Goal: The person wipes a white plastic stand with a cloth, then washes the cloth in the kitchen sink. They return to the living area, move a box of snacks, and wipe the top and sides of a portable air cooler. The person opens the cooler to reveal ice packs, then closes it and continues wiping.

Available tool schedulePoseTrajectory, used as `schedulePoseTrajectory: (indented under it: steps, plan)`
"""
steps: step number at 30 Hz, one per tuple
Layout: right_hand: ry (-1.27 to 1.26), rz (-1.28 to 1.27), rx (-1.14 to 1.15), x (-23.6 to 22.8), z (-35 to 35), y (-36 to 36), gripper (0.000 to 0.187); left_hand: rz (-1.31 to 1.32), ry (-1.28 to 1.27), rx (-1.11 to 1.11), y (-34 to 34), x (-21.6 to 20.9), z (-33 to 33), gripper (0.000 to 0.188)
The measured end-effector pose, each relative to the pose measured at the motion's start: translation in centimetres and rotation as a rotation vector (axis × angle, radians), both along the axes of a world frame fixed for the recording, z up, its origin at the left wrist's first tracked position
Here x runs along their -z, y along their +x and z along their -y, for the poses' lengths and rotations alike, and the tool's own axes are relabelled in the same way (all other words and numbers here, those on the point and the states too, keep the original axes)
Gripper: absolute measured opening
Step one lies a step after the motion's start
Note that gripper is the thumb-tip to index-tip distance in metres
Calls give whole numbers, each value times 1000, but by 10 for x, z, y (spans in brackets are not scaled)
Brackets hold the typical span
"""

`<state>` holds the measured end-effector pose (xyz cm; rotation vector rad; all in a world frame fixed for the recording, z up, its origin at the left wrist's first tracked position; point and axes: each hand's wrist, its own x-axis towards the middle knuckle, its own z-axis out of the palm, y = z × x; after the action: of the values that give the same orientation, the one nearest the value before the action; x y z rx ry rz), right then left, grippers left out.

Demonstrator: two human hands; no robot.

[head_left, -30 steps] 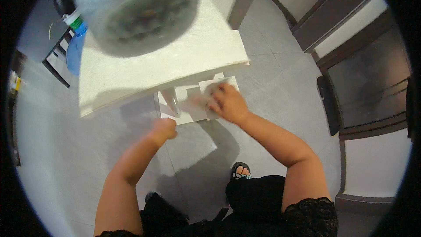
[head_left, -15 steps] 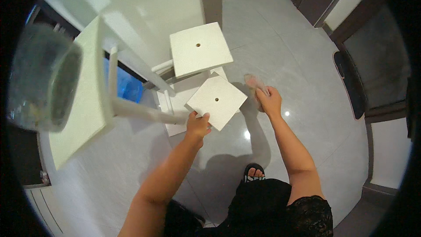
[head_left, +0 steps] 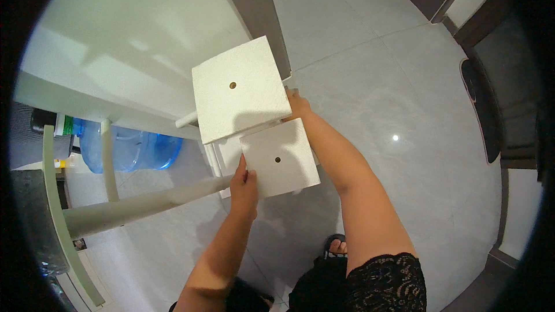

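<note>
Two small white stools with square tops, each top pierced by one round hole, stand close together. The near stool (head_left: 278, 176) has my left hand (head_left: 245, 192) closed on its left edge, thumb lying along the top. Beyond it, the far stool (head_left: 240, 107) sits slightly to the left. My right hand (head_left: 298, 104) reaches past the near stool to the far one's right side. Its fingers are partly hidden there, and any cloth in them cannot be seen. A white lower board (head_left: 226, 153) shows beneath the two tops.
A pale table or chair frame with a thick leg (head_left: 156, 201) stands at the left. Behind it lies a large blue water bottle (head_left: 130, 147). The white wall (head_left: 144, 34) ends in a grey corner post (head_left: 257, 11). A dark mat (head_left: 483, 112) lies at the right.
My right hand, which held a pale cloth out to the right, has moved forward and left beside the far stool. The near stool's top has turned squarer, with my left hand still on it.
</note>
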<state>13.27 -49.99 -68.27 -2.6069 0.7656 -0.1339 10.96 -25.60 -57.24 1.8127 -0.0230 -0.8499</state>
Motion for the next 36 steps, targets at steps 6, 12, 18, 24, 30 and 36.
schedulePoseTrajectory:
  steps: [6,12,18,24,30,36]
  plan:
    - [51,-30,265,-11,19,11,35,12,-68,27,2,17,-6,53]
    - [57,-109,-62,-11,11,-11,33,-3,-86,20,-3,12,-4,53]
    - [-563,193,-55,-11,13,-54,46,-25,-51,-29,-1,9,-4,53]
    - [-206,392,-276,27,-67,-145,48,-71,-124,15,5,15,-6,53]
    - [318,257,-340,2,-131,-190,42,-33,-138,-7,2,26,-8,52]
    - [-279,185,-752,-3,-186,-123,33,46,-161,-20,2,30,-10,48]
